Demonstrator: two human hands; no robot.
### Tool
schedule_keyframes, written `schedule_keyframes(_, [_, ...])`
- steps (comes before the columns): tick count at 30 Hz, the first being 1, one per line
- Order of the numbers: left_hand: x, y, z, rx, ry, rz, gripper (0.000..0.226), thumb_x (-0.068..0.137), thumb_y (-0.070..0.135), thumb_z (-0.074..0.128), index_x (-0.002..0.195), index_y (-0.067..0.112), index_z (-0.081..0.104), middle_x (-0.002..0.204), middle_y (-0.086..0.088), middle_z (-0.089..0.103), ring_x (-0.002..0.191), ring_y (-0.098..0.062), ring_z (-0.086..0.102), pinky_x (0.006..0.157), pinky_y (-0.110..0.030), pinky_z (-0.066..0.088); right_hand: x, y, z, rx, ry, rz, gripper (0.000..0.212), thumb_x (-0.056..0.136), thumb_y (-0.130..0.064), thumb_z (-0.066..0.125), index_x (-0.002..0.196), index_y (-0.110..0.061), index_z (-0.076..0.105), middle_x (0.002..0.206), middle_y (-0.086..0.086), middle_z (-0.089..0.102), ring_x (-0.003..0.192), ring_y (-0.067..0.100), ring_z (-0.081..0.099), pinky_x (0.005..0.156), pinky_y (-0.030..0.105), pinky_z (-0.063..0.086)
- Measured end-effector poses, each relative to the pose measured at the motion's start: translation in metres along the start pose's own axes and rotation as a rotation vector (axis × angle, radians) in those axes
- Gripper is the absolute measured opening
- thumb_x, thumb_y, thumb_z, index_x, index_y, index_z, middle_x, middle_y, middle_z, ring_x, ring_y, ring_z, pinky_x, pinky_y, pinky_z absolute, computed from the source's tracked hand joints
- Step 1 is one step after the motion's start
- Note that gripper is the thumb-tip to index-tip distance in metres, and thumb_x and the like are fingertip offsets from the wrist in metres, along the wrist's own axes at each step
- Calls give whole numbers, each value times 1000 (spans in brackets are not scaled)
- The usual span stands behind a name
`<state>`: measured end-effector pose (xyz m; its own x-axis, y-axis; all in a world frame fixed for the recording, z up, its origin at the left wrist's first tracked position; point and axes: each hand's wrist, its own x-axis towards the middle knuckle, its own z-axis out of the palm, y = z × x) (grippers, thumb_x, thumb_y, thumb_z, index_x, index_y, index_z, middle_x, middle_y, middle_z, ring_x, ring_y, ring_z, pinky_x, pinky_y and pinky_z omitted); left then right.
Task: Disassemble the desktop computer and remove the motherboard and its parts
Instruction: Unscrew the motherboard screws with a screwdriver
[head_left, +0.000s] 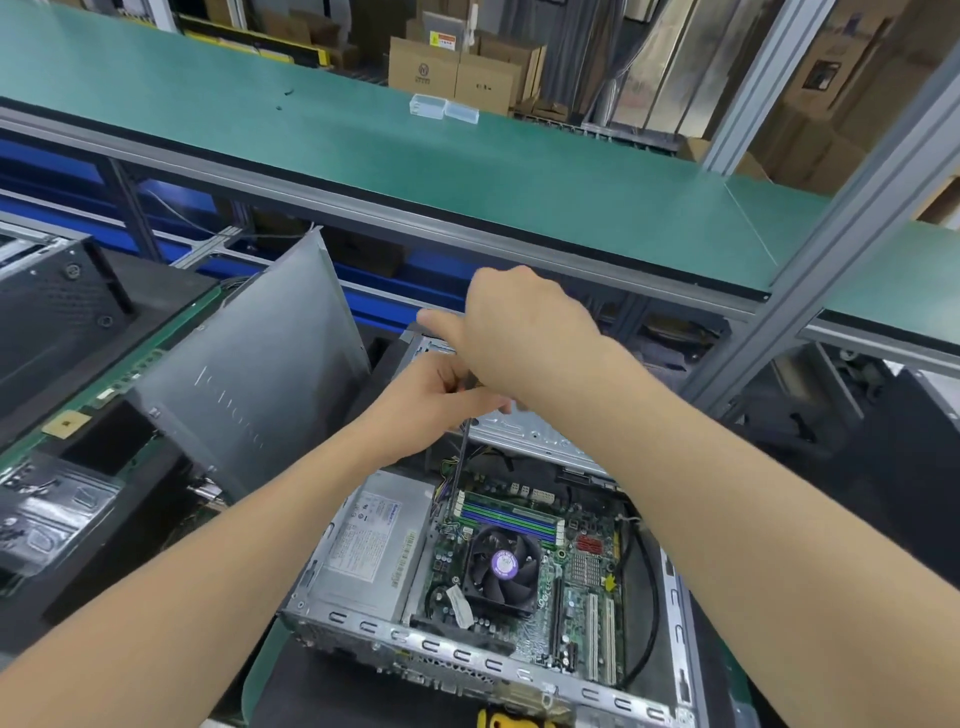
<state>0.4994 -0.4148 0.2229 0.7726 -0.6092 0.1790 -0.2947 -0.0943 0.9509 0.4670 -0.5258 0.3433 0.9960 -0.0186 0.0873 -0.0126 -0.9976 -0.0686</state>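
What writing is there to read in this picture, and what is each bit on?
"lenovo": faint, running sideways on the leaning grey side panel.
Power supply label: print too small to read.
Purple fan sticker: blurred.
Cardboard box labels at the back: blurred.

A green shelf (467, 156) runs across above the bench, carried by grey aluminium posts (841, 249). Two clear plastic boxes (444, 108) sit near its far edge. Cardboard boxes (457, 73) stand stacked behind it. Blue bins (52, 166) line the rack below.
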Motion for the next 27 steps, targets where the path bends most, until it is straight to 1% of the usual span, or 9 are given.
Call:
schedule_keyframes(5, [1, -4, -6, 37, 6, 42, 17, 92, 45, 73, 84, 30, 78, 63, 2, 60, 58, -20, 44, 62, -28, 42, 8, 6, -12, 1, -200, -292, 32, 96, -34, 59, 71, -24, 44, 74, -2, 54, 60, 18, 47, 49, 28, 28])
schedule_keyframes(9, [6, -5, -8, -8, 4, -16, 42, 88, 47, 75, 77, 7, 65, 59, -10, 39, 56, -13, 40, 66, -25, 45, 11, 11, -35, -146, -347, -478, 13, 88, -24, 68, 81, -31, 60, 84, -12, 63, 76, 10, 57, 59, 31, 44])
schedule_keyframes(11, [8, -5, -10, -12, -24, 10, 42, 88, 42, 76, 83, 2, 64, 69, -25, 47, 62, -16, 46, 68, -21, 46, 12, 12, -38, -210, -374, -543, 23, 81, -6, 64, 76, -29, 65, 85, -8, 66, 77, 13, 57, 61, 31, 45])
schedule_keyframes(14, [9, -2, -11, -3, -71, 53, 8, 95, 27, 72, 89, 26, 76, 88, 3, 75, 79, 0, 66, 74, -11, 49, 12, 10, -30, -270, -342, -615, 32, 69, 4, 57, 62, -27, 62, 86, -1, 67, 71, 11, 51, 56, 27, 39])
schedule_keyframes(16, [9, -2, -9, -1, -81, 65, 19, 98, 21, 68, 86, 33, 76, 87, 16, 74, 75, 7, 64, 69, -7, 47, 14, 12, -25, -238, -307, -627, 33, 66, 5, 58, 60, -27, 59, 85, -2, 65, 72, 12, 52, 53, 25, 36])
schedule_keyframes(20, [9, 2, -6, 43, -75, 85, 21, 98, 22, 66, 84, 33, 74, 81, 19, 71, 73, 7, 62, 68, -6, 46, 15, 18, -27, -186, -325, -641, 26, 73, -3, 62, 77, -28, 64, 87, -10, 60, 80, 10, 53, 58, 23, 37])
schedule_keyframes(23, [11, 2, -3, 54, -67, 64, 16, 98, 29, 66, 83, 31, 74, 78, 11, 68, 67, 2, 55, 65, -12, 45, 12, 20, -30, -72, -304, -590, 3, 83, -28, 66, 84, -28, 63, 86, -11, 62, 85, 12, 58, 69, 34, 49])
schedule_keyframes(26, [11, 2, 3, 38, -47, 2, 21, 97, 40, 66, 81, 30, 76, 66, -6, 57, 56, -20, 39, 56, -29, 37, 11, 17, -18, -148, -32, -283, 53, 93, -68, 49, 71, -21, 48, 72, -1, 49, 63, 21, 50, 50, 32, 35])
schedule_keyframes(27, [10, 2, 4, 19, -51, -8, 24, 98, 38, 66, 77, 31, 75, 58, -3, 49, 52, -17, 34, 54, -28, 32, 8, 13, -15, -211, 7, -156, 61, 94, -75, 43, 68, -20, 42, 71, 1, 44, 58, 20, 44, 48, 30, 28])
